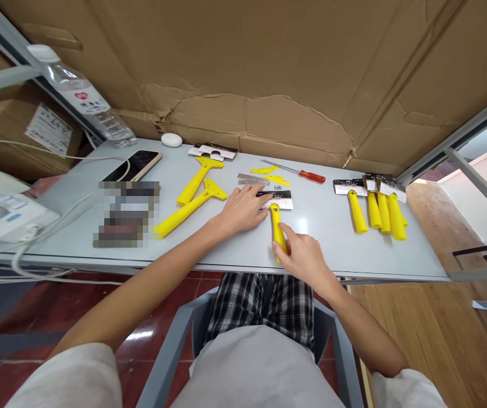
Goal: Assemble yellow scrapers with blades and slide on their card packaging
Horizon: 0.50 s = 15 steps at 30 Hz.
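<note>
A yellow scraper handle (277,229) lies on the grey table in front of me, a black and white card (283,199) over its top end. My right hand (303,253) grips the handle's lower part between thumb and fingers. Beside the card's left edge rests my left hand (246,208), its fingers partly spread and touching the card. Behind it are metal blades (252,179), two small yellow plates (264,170) and a little pile of screws (278,187). A screwdriver with a red handle (311,176) lies further back.
Two yellow scrapers (184,214) and spare cards (213,151) lie left. Several carded handles (373,209) lie right. A phone (135,167), a white oval object (171,140), a bottle (86,102) and cables are at the left; cardboard (269,73) stands behind.
</note>
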Each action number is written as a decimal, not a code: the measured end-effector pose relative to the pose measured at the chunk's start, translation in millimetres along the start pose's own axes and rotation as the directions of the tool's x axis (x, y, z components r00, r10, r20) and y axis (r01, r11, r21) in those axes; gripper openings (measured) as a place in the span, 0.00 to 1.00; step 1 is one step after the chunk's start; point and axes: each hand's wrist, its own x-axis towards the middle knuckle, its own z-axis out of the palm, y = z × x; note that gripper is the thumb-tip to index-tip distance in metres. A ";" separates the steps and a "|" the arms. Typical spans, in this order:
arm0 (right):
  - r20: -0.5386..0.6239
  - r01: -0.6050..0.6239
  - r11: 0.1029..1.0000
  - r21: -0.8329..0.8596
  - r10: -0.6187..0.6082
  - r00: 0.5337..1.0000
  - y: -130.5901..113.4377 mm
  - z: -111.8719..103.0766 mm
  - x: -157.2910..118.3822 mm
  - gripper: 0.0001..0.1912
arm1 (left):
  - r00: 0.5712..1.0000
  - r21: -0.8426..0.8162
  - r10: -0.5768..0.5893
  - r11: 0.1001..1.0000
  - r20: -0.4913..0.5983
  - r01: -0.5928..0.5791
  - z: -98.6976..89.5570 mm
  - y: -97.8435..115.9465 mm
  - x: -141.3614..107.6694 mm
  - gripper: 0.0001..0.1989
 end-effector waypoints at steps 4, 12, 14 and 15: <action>-0.031 0.007 1.000 0.029 -0.006 0.999 4.3 0.1 -0.7 0.29 | 1.000 -0.024 -0.001 1.000 -0.011 0.000 -5.4 3.8 -6.3 0.29; -0.271 0.043 0.999 -0.031 -0.050 0.961 37.0 -4.0 18.4 0.29 | 0.955 -0.133 -0.265 0.960 -0.133 0.248 14.5 26.3 -73.3 0.31; -0.256 0.079 0.997 -0.019 -0.081 0.963 49.3 -0.2 26.2 0.30 | 0.950 -0.130 -0.284 0.955 -0.127 0.268 24.0 32.0 -83.8 0.31; -0.241 0.083 0.996 -0.016 -0.084 0.967 54.5 2.8 29.0 0.30 | 0.949 -0.125 -0.287 0.954 -0.130 0.271 27.6 34.3 -86.7 0.31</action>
